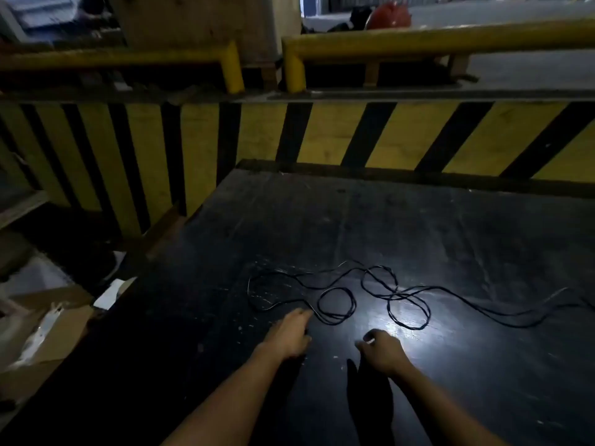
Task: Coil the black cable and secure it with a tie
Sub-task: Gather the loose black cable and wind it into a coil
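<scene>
Yellow rails, striped barrier, cardboard, dark tabletop

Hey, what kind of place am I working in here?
Probably a warehouse or factory floor: yellow guard rails, a yellow-and-black striped barrier and torn cardboard beside the dark worktable.

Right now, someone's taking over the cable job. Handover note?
Left hand: open, fingers reaching to the near strand of the cable; whether it touches yet is unclear.
Right hand: loosely curled over the table, holding nothing I can make out.
Cable: sprawled in loose, overlapping loops across the dark table, one end trailing off to the right.
Done: nothing coiled so far.
Left: gather the loops into one coil, then tie it. No tie visible in this view.
</scene>
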Available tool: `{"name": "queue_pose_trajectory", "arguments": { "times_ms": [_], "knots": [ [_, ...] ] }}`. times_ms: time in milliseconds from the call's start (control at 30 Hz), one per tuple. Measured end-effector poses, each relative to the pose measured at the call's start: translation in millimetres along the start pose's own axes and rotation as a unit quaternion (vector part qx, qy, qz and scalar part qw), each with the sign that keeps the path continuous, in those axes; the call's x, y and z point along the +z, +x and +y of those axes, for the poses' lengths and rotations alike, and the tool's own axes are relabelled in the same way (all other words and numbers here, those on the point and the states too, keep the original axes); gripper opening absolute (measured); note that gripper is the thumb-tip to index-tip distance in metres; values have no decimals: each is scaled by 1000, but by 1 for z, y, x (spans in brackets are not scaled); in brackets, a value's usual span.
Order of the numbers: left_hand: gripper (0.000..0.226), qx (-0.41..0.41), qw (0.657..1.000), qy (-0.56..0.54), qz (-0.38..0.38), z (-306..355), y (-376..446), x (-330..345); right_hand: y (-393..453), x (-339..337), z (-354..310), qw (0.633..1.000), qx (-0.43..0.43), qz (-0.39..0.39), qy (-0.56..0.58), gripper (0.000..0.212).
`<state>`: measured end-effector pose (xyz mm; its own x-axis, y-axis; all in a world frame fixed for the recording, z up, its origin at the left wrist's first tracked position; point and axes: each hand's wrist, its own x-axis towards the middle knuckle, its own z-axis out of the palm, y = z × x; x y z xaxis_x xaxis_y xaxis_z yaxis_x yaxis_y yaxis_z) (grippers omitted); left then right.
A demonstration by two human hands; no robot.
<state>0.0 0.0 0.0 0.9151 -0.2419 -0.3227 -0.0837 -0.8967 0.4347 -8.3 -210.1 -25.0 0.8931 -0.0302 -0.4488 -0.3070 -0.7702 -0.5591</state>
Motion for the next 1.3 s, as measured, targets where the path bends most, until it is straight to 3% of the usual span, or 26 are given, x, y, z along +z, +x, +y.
{"name": "queue_pose_trajectory", "arguments": {
  "times_ms": [133, 267, 400, 567, 633, 700, 767, 933, 1033, 1100, 1200, 1300],
  "knots": [
    [55, 11, 1000, -1, 21, 5, 35, 4, 40, -7, -19, 997, 19, 56, 49, 44],
    [52, 21, 999, 34, 1, 12, 57, 19, 70, -5, -24, 997, 25, 62, 34, 37],
    [34, 27, 999, 32, 18, 19, 63, 27, 74, 1, -25, 997, 32, 69, -22, 21],
    [23, 60, 996, 18, 57, 32, 54, 20, 56, -13, -21, 989, 36, 82, 116, 21],
    [21, 84, 993, -14, 86, 39, 47, 9, 44, -22, -22, 960, 37, 94, 261, 18],
    [17, 100, 988, -33, 116, 47, 40, -7, 30, -34, -29, 887, 38, 90, 451, 11],
    [18, 109, 984, -51, 132, 56, 32, -22, 19, -50, -38, 851, 2, 93, 517, 26],
    [24, 122, 978, -94, 141, 74, 7, -74, -21, -101, -69, 905, -203, 125, 352, 20],
    [58, 114, 952, -189, 213, 89, -7, -118, -47, -123, -90, 916, -295, 135, 235, 21],
    [73, 158, 949, -202, 182, 99, -17, -147, -65, -132, -106, 913, -339, 127, 185, 24],
    [49, 183, 964, -164, 105, 104, -29, -169, -87, -143, -126, 899, -366, 167, 174, 22],
    [19, 180, 956, -199, 121, 105, -41, -179, -103, -154, -133, 883, -365, 219, 199, 20]
  ]
}}
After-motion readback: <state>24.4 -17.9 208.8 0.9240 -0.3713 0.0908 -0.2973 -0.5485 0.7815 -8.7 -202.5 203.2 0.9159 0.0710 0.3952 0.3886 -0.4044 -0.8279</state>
